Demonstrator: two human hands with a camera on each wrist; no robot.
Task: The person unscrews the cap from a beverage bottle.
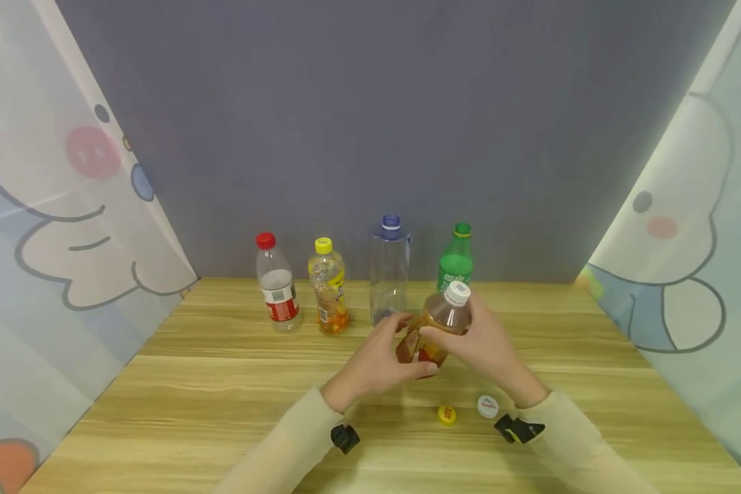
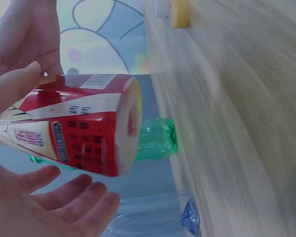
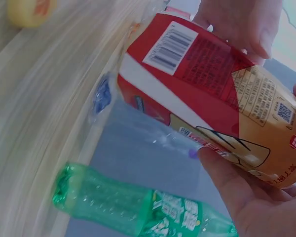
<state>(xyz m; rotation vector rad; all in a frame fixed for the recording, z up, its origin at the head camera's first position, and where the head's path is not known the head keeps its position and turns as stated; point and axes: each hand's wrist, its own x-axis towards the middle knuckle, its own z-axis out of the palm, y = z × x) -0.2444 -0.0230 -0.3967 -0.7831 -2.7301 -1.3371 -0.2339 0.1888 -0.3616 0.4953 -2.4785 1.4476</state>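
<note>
A drink bottle [image 1: 449,312] with a white cap and a red-and-tan label is tilted above the table, brown liquid showing inside. My right hand [image 1: 488,346] grips its upper part, the thumb across the near side and the fingers behind it. Beside its lower half is my left hand [image 1: 385,360], thumb and fingers spread around the bottle. In the left wrist view the left fingers [image 2: 71,197] are extended below the bottle, apart from it, while the thumb lies along its label. The right wrist view shows the label's barcode side [image 3: 170,48], with the right fingers [image 3: 227,180] against the bottle.
Behind stand a red-capped bottle [image 1: 278,295], a yellow-capped bottle [image 1: 328,288], a tall clear capless bottle [image 1: 390,267] and a green capless bottle [image 1: 455,264]. A yellow cap [image 1: 447,415] and a white cap [image 1: 487,406] lie on the wooden table [image 1: 222,405] near the right forearm.
</note>
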